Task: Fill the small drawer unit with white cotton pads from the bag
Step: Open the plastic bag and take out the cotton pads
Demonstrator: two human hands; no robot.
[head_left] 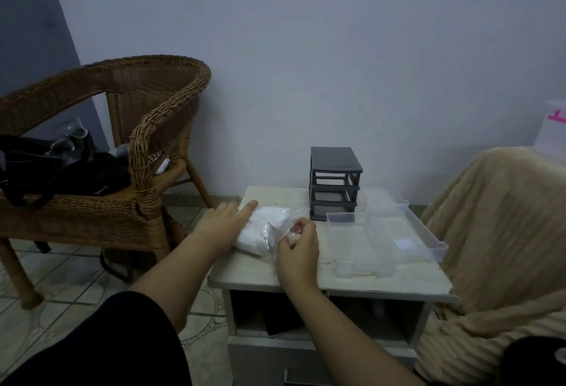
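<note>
Cotton pads [254, 238] sit packed in their clear bag [269, 229] near the left edge of the counter [254, 272], and I see my left hand [225, 223] resting on the bag with its fingers straight. My right hand [298, 252] pinches the loose plastic at the bag's mouth between thumb and curled fingers. Behind it stands the dark drawer unit [334, 183], with clear drawers [401, 232] lying on the counter just in front and to its right.

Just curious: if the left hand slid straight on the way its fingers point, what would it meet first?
Past the bag it rests on, probably the grey drawer unit; depth is hard to judge.
</note>
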